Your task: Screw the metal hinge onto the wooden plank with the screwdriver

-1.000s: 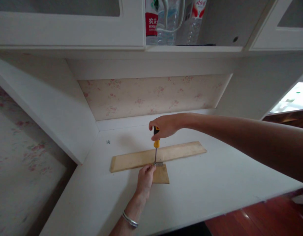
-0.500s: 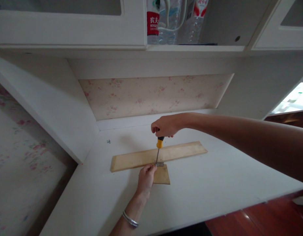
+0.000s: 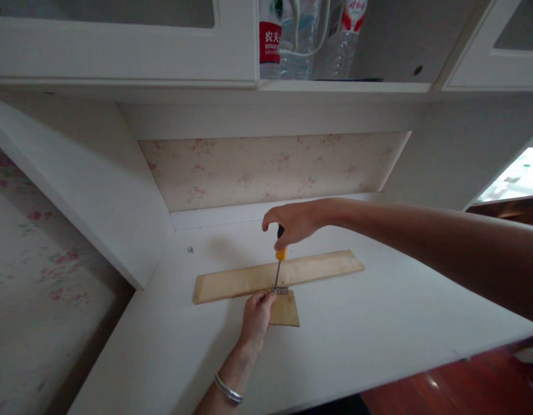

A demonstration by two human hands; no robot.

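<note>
The right hand (image 3: 292, 222) is regripping the screwdriver (image 3: 278, 258) handle, thumb reopening toward 9 o'clock; the left hand (image 3: 255, 316) is pinching the hinge (image 3: 280, 290).

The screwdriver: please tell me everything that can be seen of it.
The screwdriver has a handle that is black above and yellow below, and a thin metal shaft. It stands nearly upright, tilted slightly. The right hand closes around the handle's top from above. Its tip meets a small metal hinge where the long wooden board and the small wooden piece join. The left hand has its fingertips beside the tip.
</note>
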